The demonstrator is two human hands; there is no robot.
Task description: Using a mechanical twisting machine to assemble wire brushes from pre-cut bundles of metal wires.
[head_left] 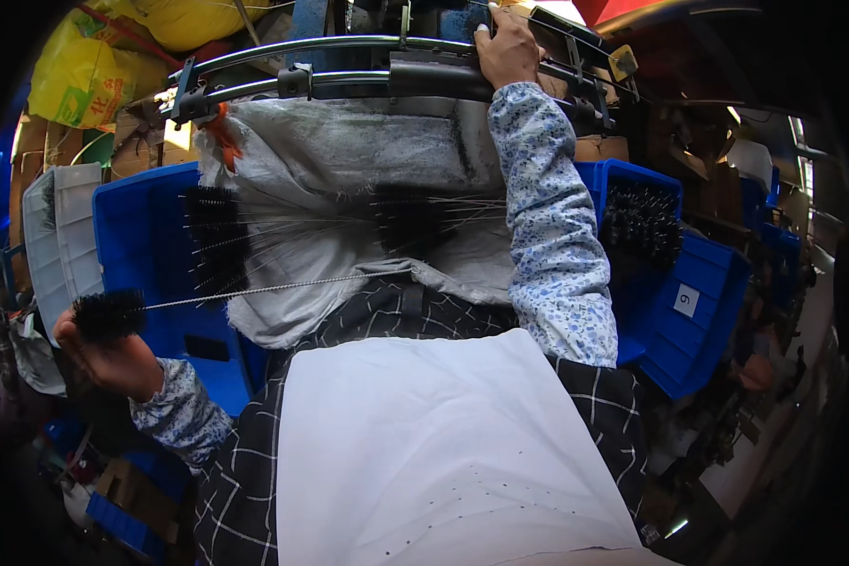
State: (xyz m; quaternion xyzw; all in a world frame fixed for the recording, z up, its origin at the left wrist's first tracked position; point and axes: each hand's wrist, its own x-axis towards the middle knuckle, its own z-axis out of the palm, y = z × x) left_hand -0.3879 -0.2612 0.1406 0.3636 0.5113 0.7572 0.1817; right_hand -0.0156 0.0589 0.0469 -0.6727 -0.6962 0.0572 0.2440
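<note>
My left hand point(115, 362) is out at the left, its fingers curled round the black bristle head of a bottle-type brush point(110, 315). The brush's twisted wire stem point(274, 289) runs right, across my lap. At the top, my right hand point(511, 52) bends over the end of a black carriage on a metal rail frame point(431, 75); what its fingers close on is hidden. Two bunches of similar brushes lie on a grey-white cloth over my lap, one black bristle bunch point(219, 241) at the left and another bristle bunch point(407, 219) in the middle.
A blue bin point(127, 203) stands at my left, beside a pale plastic crate point(77, 236). At my right, a blue bin point(693, 311) adjoins another with black brush heads point(641, 224). Yellow bags point(90, 75) lie at the far left. An orange tie point(223, 137) hangs by the rail.
</note>
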